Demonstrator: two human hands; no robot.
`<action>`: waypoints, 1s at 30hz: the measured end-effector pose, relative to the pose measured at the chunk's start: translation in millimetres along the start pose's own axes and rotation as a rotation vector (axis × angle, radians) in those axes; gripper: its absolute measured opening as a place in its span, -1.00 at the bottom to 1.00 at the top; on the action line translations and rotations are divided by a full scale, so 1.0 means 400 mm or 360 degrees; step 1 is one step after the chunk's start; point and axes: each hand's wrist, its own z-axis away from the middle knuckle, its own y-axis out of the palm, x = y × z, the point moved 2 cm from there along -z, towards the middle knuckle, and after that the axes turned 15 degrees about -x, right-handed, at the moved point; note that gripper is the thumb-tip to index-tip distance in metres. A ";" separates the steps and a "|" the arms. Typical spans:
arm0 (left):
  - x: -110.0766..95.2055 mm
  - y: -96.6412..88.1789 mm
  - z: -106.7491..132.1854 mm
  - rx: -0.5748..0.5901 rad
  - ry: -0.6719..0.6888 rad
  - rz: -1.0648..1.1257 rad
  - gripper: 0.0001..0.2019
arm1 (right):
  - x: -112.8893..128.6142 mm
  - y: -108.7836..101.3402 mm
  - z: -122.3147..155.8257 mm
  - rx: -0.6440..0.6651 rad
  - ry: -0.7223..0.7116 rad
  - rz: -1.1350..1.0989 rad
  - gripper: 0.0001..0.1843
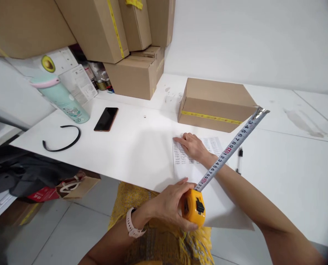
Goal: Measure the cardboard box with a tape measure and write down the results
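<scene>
My left hand [169, 204] is wrapped round a yellow tape measure [193, 208] at the table's near edge. Its metal blade [231, 147] runs up and to the right, and the hook end hangs in the air beside a flat cardboard box [216, 101]. My right hand [193, 146] rests on a printed sheet of paper [186, 162], with the index finger pointing at the left column and the other fingers curled. The blade crosses over my right forearm.
A pen [239, 159] lies right of the sheet. On the left of the white table [131, 147] are a black phone [106, 119], a black curved band [62, 140] and a mint bottle [61, 96]. Cardboard boxes [133, 75] stack at the back. Bags [70, 186] sit on the floor.
</scene>
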 end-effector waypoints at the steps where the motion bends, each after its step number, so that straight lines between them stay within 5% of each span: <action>1: 0.001 0.001 -0.001 0.0000 0.0007 -0.0001 -0.21 | -0.002 0.004 -0.006 0.0027 0.0005 0.0017 -0.55; 13: -0.002 0.003 -0.001 -0.0019 -0.0047 0.0058 -0.22 | -0.011 0.014 0.000 -0.0015 0.0177 -0.0128 -0.51; 18: -0.031 -0.039 0.003 0.0051 -0.0274 0.0240 -0.21 | -0.033 -0.015 -0.024 0.0014 0.0660 -0.0543 -0.48; 21: -0.053 -0.133 0.006 0.0041 -0.0408 0.0361 -0.41 | -0.068 -0.078 -0.007 -0.0088 0.1206 -0.0800 -0.48; 24: -0.074 -0.243 0.007 0.0015 -0.0382 0.0084 -0.54 | -0.088 -0.176 0.021 -0.0379 0.1554 -0.1024 -0.43; 27: -0.095 -0.297 0.007 0.0234 -0.0333 -0.0309 -0.59 | -0.072 -0.290 0.047 -0.0675 0.1641 -0.1335 -0.32; 30: -0.110 -0.291 0.007 0.0420 -0.0280 -0.0544 -0.53 | -0.037 -0.388 0.082 -0.0855 0.1568 -0.1333 -0.47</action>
